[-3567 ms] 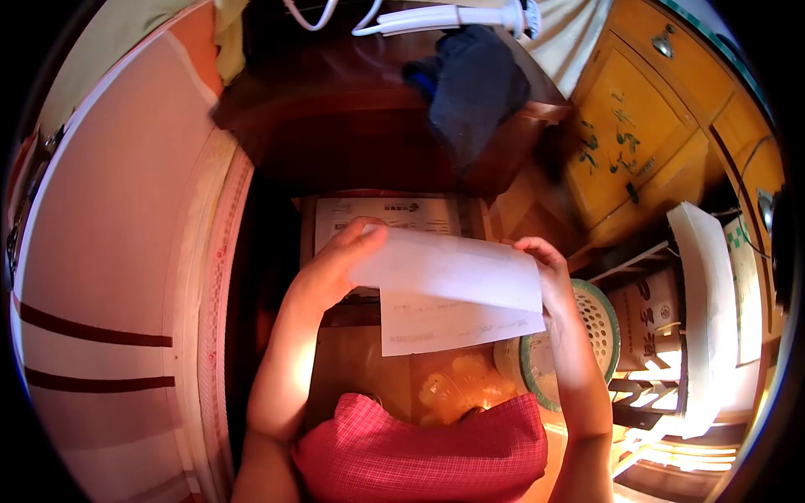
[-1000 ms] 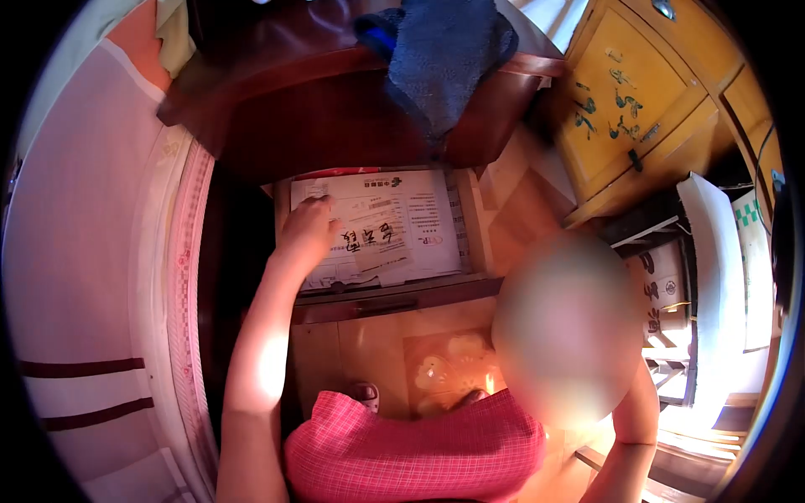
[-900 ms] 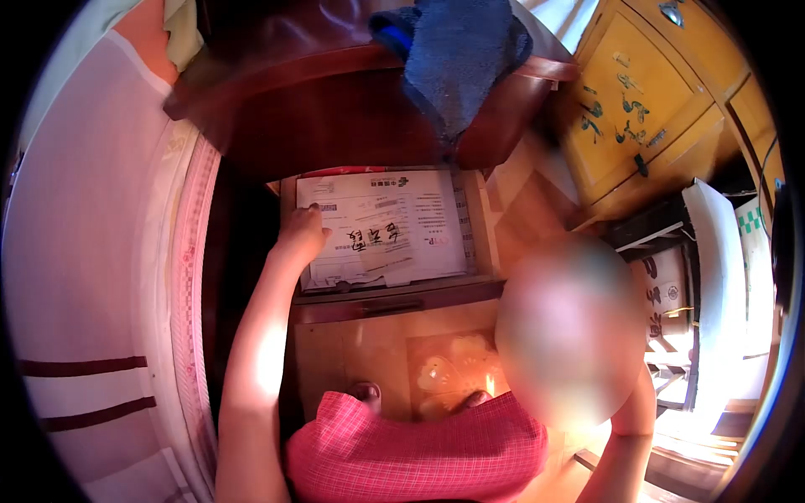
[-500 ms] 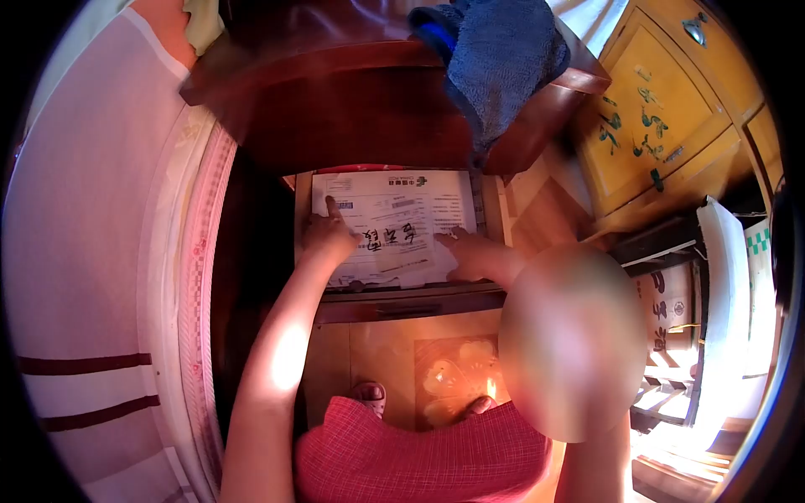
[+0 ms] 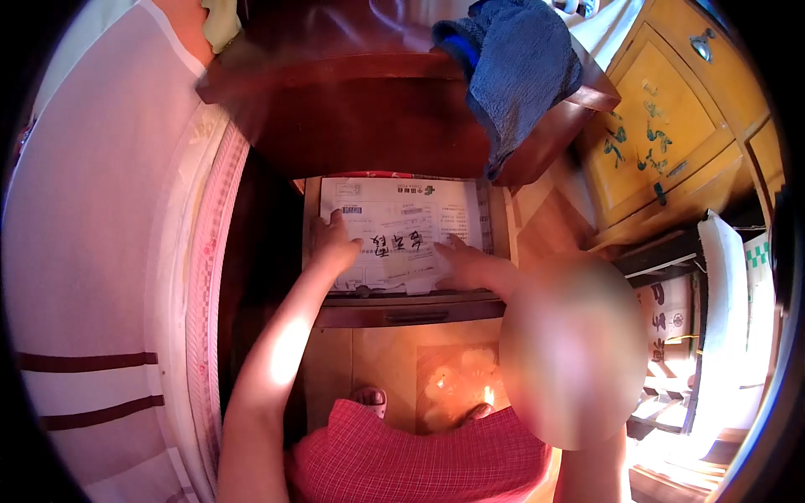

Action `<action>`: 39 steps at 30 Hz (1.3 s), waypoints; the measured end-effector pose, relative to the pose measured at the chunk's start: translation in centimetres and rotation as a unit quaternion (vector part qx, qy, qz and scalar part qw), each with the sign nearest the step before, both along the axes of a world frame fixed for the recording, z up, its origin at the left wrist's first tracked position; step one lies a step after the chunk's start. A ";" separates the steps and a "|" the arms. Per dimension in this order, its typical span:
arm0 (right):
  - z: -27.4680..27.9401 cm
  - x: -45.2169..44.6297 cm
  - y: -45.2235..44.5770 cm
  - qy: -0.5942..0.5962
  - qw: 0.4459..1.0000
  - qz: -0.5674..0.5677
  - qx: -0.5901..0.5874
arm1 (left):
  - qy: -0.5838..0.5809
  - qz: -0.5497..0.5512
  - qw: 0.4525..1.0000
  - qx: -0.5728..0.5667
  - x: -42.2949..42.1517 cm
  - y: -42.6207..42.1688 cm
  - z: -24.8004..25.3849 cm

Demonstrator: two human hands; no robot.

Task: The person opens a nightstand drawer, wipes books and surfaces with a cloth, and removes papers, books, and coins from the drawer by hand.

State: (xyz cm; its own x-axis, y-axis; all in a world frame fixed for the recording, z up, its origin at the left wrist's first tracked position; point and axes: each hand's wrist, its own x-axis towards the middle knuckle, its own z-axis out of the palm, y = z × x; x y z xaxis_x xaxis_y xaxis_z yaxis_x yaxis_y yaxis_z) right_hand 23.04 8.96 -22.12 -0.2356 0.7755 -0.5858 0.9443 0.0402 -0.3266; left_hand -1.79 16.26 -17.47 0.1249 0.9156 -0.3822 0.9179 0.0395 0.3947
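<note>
Where the drawer stands pulled out beneath the dark red tabletop, the left hand is at its left side, fingers bent against the edge of the envelope; whether they grip it I cannot tell. Lettered in black, the envelope lies flat inside over other papers, a red strip showing at the back. The right hand rests loosely on its right part, fingers spread. Farther right, a blue towel overhangs the tabletop's corner, the yellow cabinet has its door closed, and a printed carton hides its contents.
</note>
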 end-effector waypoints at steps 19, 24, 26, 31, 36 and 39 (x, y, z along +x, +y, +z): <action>4.8 -2.9 0.2 0.106 0.987 -0.024 0.116 | -0.421 0.247 0.872 -0.028 -1.8 -4.4 1.6; 14.1 -3.6 -1.2 0.132 0.791 0.110 0.587 | -0.528 0.295 0.776 -0.179 -2.9 -2.6 0.4; 21.1 -3.6 -1.3 0.070 0.617 0.094 0.778 | -0.542 0.291 0.760 -0.209 -2.0 -2.9 2.7; 26.8 -3.0 2.6 0.045 0.613 -0.187 0.766 | -0.571 0.251 0.735 -0.266 -1.3 -3.1 3.4; 29.1 -0.6 3.9 0.044 0.690 -0.181 0.700 | -0.635 0.254 0.684 -0.255 -2.6 -4.8 5.9; 30.7 0.6 4.5 0.098 0.705 -0.221 0.667 | -0.674 0.264 0.656 -0.214 -3.7 -6.6 6.1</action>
State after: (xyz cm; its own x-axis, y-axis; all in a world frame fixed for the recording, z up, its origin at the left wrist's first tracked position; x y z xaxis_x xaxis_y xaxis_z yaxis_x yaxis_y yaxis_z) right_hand 23.65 13.49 8.54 0.2270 0.6282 0.7442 0.9026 0.1512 -0.4030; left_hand -5.47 9.69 -11.34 0.3231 0.8120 -0.4860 -0.4401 0.5836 0.6825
